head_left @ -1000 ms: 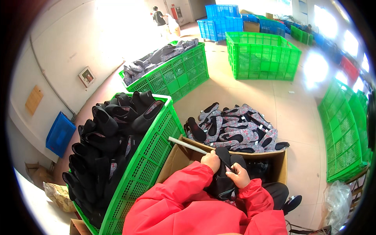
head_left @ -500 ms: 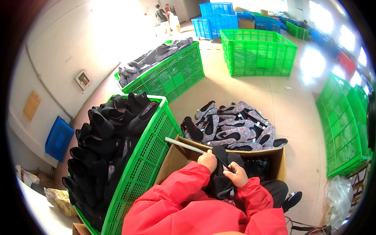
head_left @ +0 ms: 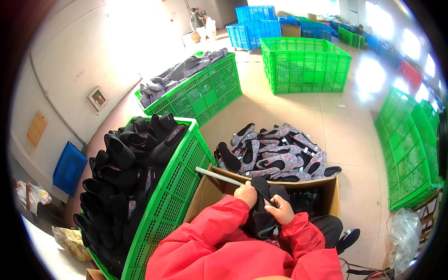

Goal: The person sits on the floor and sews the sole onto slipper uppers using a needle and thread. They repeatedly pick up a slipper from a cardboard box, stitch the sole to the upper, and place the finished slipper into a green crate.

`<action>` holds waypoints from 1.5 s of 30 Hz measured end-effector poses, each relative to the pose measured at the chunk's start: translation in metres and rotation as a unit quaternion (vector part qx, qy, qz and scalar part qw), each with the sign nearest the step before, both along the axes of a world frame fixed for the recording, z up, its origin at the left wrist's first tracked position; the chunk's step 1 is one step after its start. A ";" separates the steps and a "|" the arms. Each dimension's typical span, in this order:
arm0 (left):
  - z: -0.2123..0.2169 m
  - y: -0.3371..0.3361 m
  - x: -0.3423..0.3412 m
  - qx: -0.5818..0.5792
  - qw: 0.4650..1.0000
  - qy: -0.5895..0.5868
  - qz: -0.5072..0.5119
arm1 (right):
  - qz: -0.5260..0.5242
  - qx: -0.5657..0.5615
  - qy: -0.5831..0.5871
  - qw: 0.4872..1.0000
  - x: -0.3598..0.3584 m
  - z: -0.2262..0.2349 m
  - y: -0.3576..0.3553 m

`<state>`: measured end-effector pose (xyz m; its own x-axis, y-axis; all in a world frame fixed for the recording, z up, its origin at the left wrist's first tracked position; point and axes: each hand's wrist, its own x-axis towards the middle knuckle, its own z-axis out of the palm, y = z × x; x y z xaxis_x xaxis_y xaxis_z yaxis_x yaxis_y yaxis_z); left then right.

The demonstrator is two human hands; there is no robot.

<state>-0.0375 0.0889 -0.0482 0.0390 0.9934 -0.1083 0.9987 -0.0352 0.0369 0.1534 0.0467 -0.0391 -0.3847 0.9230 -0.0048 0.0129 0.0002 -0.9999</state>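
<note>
A black cloth shoe (head_left: 262,217) is bunched between my two hands, above an open cardboard box (head_left: 332,193). My left hand (head_left: 246,194) is closed on the shoe's upper left side. A pale rod (head_left: 217,176) slants from the green crate's edge to this fist; whether the fist also grips it is hidden. My right hand (head_left: 281,210) pinches the shoe's right edge, thumb on top. Dark pieces (head_left: 305,199) lie inside the box. Just beyond it is a heap of shoes (head_left: 280,156) with grey floral lining outward and black soles.
At my left stands a green crate (head_left: 161,224) heaped with black shoes (head_left: 116,186). Behind it, another green crate (head_left: 200,95) holds grey floral ones. More green crates (head_left: 305,70) stand ahead and at right (head_left: 403,149). A clear plastic bag (head_left: 403,238) lies at lower right.
The view has shifted slightly. Both hands keep hold of the shoe in nearly the same place; my left hand sits slightly lower and further left.
</note>
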 end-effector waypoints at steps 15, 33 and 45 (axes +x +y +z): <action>0.007 -0.001 0.000 -0.020 1.000 -0.008 0.011 | -0.001 -0.006 0.012 1.000 -0.002 -0.001 0.001; 0.007 -0.005 0.001 0.012 0.998 -0.049 0.042 | -0.007 0.021 -0.028 0.999 -0.004 -0.001 0.002; 0.005 -0.007 0.004 0.043 0.996 -0.056 0.061 | 0.017 -0.015 0.033 0.999 -0.007 0.006 -0.001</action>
